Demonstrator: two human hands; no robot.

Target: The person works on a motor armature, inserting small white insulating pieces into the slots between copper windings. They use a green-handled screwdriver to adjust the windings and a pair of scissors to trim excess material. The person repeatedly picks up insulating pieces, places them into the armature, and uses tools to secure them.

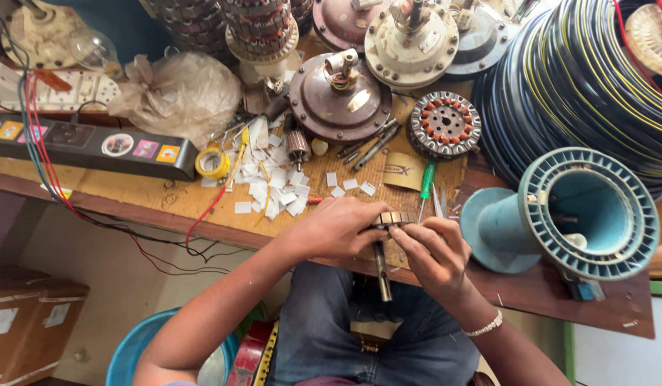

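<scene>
Both hands were on the small motor armature point(392, 219), held just off the front edge of the bench point(166, 196) over my lap. Left hand point(338, 229) was wrapped around its left end, fingers curled shut on the slotted core. Right hand point(434, 254) pinched the right side, thumb and fingertips working at the slots. The shaft point(381, 271) hung straight down between my hands, unsupported.

Bench was cluttered: a scatter of small white insulation paper slips point(274, 187) just beyond my left hand, a second small armature point(298, 145) behind them, a roll of yellow tape point(211, 164), a green-handled screwdriver point(426, 182), a wound stator point(444, 126), several ceiling fan motor housings point(339, 96) at the back. Blue empty wire spool point(559, 214) lay on its side to my right, black cable coil point(595, 78) behind it.

Risks as I judged them:
- Armature was held past the bench edge, nothing under it. A grip slip would have dropped it to the floor, likely bending the shaft.
- Fingertips pressed right at the slot edges. Too much push could have torn slot insulation or cut a finger.
- Loose paper slips were near the edge; a sleeve or elbow sweep would have sent them off.
- Red and black wires point(166, 239) dangled off the front edge, easy to snag with a knee.
</scene>
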